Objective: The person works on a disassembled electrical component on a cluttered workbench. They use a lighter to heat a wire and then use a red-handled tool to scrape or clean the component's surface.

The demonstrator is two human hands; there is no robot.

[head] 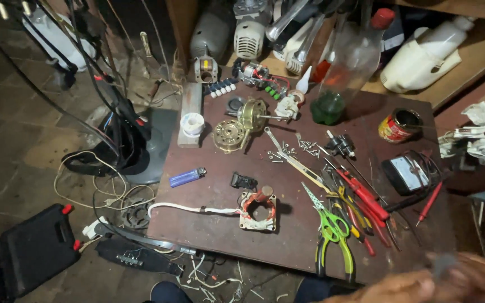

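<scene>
My right hand is at the bottom right corner, over the near edge of the brown worktop. It is motion-blurred, with something small and grey at its fingertips; I cannot make out the grip. Nearest to it are green-handled scissors and a row of red-handled pliers and screwdrivers. A square motor stator with red windings lies mid-table, a white cable running left from it. My left hand is out of view.
Further back lie a brass motor housing, loose screws, a blue lighter, a multimeter, an open tin and a glass bottle. On the floor to the left are tangled cables and a black case.
</scene>
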